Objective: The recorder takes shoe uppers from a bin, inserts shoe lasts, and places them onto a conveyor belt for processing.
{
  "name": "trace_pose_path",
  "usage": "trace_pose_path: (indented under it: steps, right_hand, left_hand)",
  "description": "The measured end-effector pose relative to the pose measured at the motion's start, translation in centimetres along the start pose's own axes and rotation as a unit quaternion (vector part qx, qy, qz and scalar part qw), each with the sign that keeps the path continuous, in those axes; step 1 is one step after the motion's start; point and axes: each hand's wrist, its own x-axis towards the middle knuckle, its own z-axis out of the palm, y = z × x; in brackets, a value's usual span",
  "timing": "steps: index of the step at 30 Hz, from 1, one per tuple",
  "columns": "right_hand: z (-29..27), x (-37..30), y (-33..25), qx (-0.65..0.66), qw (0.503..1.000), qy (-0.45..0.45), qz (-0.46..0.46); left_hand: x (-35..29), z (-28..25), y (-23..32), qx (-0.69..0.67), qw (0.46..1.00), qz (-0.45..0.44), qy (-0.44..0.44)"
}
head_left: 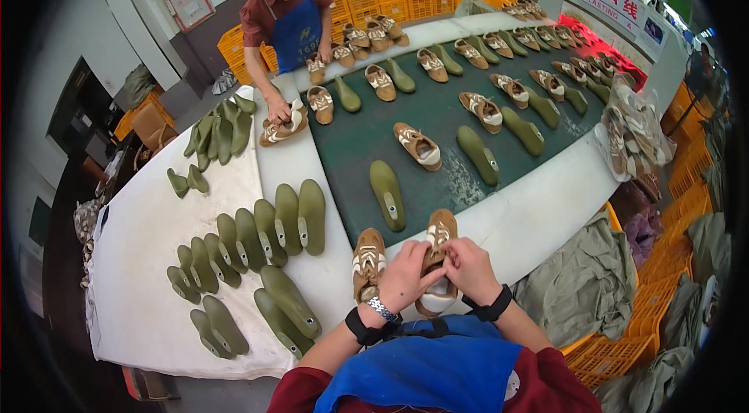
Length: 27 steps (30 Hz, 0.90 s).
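A brown sneaker with white stripes [442, 226] lies right in front of me, toe pointing away, at the near edge of the table. My left hand [404, 274] grips it from the left, with fingertips at the laces. From the right, my right hand [471, 268] pinches at the edge of the shoe's opening; the exact bit between its fingers is hidden. Close by on the left rests a matching sneaker [369, 258], its heel partly behind my left wrist. Just beyond, a green shoe last [387, 194] lies on the dark green belt [351, 155].
Rows of green lasts [311, 218] stand on the white-covered table [140, 233] at left. More sneakers [418, 146] and lasts line the belt. Across it, a co-worker [290, 15] handles a sneaker [285, 126]. Bagged shoes [636, 128] and orange crates [659, 288] are at right.
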Motion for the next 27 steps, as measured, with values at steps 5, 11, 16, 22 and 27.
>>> trace_pose_path:
  steps: [5, 11, 16, 22, 27]
  right_hand:
    - [0.4, -1.4, 0.8, 0.035, 0.994, -0.057, 0.086]
    - [0.7, -1.9, 0.7, 0.021, 0.998, -0.046, 0.036]
    - [1.3, -2.4, -0.5, -0.025, 0.998, -0.028, 0.047]
    - [2.3, -3.2, -0.8, 0.001, 0.998, -0.049, 0.032]
    - [2.9, -3.2, 0.3, 0.127, 0.987, -0.069, 0.073]
  left_hand:
    - [-1.0, 1.4, -2.1, 0.005, 0.996, -0.020, -0.088]
    - [-1.4, 3.0, -2.9, 0.077, 0.997, 0.022, -0.022]
    - [-2.3, 3.4, -3.2, 0.044, 0.998, -0.024, 0.045]
    - [-3.3, 2.9, -3.0, 0.002, 0.995, -0.046, 0.083]
    - [-3.8, 2.3, -2.5, -0.028, 0.996, -0.021, 0.087]
